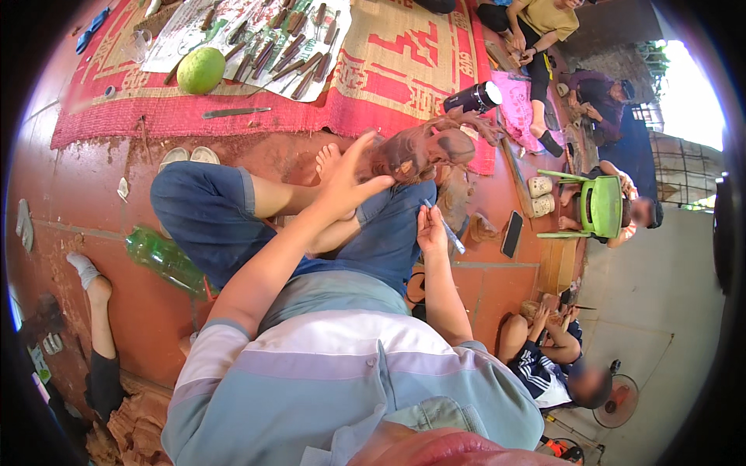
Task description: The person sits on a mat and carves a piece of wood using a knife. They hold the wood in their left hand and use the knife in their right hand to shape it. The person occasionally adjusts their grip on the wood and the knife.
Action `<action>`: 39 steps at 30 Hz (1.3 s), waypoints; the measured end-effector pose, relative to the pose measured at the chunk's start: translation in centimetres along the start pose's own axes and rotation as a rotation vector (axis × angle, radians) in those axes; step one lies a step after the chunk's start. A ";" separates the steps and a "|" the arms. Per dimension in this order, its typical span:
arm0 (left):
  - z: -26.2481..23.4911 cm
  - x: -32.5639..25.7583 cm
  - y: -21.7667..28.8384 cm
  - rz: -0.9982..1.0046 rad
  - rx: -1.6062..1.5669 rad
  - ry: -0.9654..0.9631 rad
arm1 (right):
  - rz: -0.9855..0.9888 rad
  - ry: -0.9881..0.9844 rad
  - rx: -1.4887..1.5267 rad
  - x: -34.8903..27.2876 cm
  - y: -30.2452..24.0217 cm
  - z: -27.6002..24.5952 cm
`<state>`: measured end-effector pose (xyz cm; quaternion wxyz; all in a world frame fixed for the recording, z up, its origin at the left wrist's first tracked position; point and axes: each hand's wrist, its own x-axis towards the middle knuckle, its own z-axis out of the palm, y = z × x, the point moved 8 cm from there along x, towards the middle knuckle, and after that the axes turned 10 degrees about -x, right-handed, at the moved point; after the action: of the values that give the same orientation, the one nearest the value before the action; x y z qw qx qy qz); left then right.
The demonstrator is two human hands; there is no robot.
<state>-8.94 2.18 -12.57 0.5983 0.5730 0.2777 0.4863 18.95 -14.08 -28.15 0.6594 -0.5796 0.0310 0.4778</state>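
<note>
A reddish-brown wood carving with rough, branching parts lies in front of my crossed legs, over the knee in dark blue shorts. My left hand is at its left end, thumb and fingers stretched wide apart, the wood next to the gap between them. Closer to my body, my right hand pinches a slim blue-and-white pen-like tool; its exact kind is too small to make out. More rough wood shows just beyond that hand, partly hidden by the carving.
A red-and-tan mat bears many dark-handled carving tools, a green round fruit, a blade and a black tumbler. A phone lies at right, a green bottle at left. Other people sit around; one is near a green chair.
</note>
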 end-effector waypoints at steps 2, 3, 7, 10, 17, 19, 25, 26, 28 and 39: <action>2.2 1.8 3.0 0.065 0.121 -0.067 | -0.018 0.036 -0.003 -0.6 -0.2 -0.1; 3.1 2.5 3.5 0.107 0.165 -0.052 | -0.015 0.033 -0.004 -1.0 -0.4 0.2; 4.8 5.0 2.9 0.076 0.147 -0.160 | -0.063 -0.059 -0.041 -2.8 -1.2 2.6; 4.6 5.6 2.2 0.038 0.053 -0.151 | -0.177 -0.135 -0.079 -4.9 -3.6 5.0; 5.0 7.0 -0.9 -0.328 -0.600 -0.291 | -0.608 -0.188 -0.230 -12.5 -13.9 10.2; 4.9 7.2 -0.6 -0.392 -0.677 -0.360 | -0.745 -0.250 -0.304 -15.1 -16.5 12.2; 5.2 6.2 1.7 0.133 0.090 -0.339 | -1.228 -0.271 -1.076 -22.1 -18.4 22.2; 5.3 6.2 2.0 0.150 0.083 -0.304 | -1.380 -0.313 -1.244 -23.0 -17.7 24.2; 5.4 6.4 1.5 0.098 0.134 -0.313 | -1.611 -0.354 -1.498 -23.5 -16.3 26.6; 5.3 6.1 1.2 0.111 0.192 -0.230 | -1.470 -0.259 -1.511 -21.7 -16.2 27.5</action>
<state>-2.21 5.34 -9.06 0.5410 0.6940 0.2204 0.4208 3.87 -3.02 5.60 0.2533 -0.6599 -0.7023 -0.0850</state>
